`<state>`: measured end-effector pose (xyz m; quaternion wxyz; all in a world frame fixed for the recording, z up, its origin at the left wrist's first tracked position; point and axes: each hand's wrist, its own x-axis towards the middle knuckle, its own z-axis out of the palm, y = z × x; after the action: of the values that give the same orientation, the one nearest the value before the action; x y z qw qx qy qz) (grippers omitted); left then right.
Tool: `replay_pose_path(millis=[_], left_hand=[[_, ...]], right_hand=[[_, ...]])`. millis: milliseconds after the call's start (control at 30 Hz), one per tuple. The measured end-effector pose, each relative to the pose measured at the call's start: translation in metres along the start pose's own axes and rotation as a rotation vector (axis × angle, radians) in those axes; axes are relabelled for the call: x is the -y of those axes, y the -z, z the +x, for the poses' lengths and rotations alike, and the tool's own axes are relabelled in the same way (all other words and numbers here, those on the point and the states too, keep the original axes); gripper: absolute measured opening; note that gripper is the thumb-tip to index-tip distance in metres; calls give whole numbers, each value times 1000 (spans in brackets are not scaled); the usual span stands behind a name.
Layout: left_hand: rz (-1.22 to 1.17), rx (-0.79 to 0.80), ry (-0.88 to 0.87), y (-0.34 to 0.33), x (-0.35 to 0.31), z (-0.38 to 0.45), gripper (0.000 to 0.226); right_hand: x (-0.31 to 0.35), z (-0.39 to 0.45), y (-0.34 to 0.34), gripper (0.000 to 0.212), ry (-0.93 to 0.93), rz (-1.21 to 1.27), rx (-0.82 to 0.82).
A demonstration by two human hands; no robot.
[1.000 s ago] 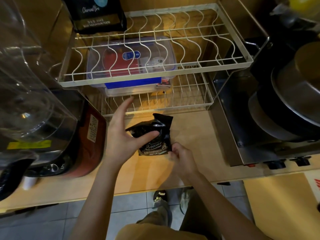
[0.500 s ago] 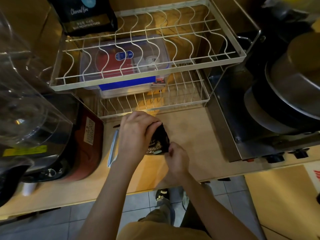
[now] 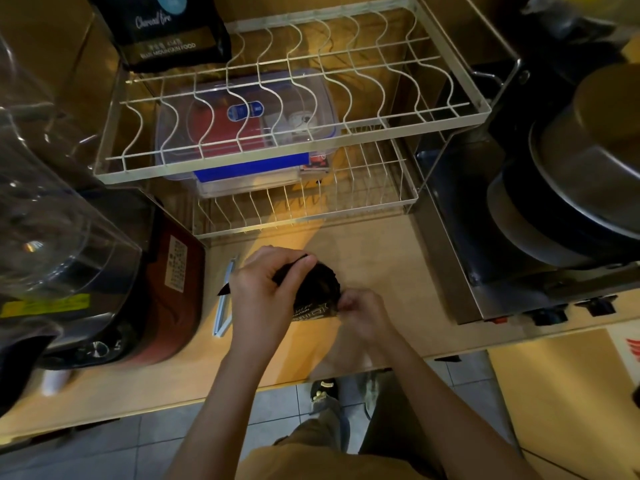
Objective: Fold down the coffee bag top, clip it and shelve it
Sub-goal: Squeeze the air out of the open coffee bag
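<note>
Folding is underway: the right hand (image 3: 360, 315) pinches the coffee bag (image 3: 317, 292) low on the desk (image 3: 374, 258) while the left hand (image 3: 266, 289) curls its top over. The clip (image 3: 224, 306) lies unused beside; the wire shelf (image 3: 294, 109) waits beyond.

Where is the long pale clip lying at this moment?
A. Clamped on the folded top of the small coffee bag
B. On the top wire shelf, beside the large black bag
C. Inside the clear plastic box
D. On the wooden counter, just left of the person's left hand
D: the pale clip lies flat on the wooden counter, beside the left hand, which grips the small coffee bag together with the right hand.
</note>
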<state>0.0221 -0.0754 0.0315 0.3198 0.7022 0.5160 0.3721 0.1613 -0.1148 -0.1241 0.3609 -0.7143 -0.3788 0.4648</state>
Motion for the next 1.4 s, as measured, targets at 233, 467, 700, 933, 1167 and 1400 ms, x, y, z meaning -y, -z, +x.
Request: replay_pose_path(millis=[233, 467, 700, 933, 1167, 1400], left_hand=[[-101, 38, 83, 1, 0, -8, 18], [-173, -2, 180, 0, -3, -14, 22], [-162, -21, 117, 0, -9, -22, 10], [-3, 29, 28, 5, -11, 2, 10], [94, 135, -125, 1, -13, 21, 14], [71, -173, -234, 15, 14, -9, 37]], right_hand=[[9, 19, 3, 35, 99, -322, -108], [13, 22, -13, 18, 108, -555, -176], [2, 22, -13, 13, 153, -565, -247], [10, 24, 6, 31, 49, -217, -73], [74, -9, 49, 65, 130, 200, 537], [70, 5, 31, 77, 191, 32, 337]])
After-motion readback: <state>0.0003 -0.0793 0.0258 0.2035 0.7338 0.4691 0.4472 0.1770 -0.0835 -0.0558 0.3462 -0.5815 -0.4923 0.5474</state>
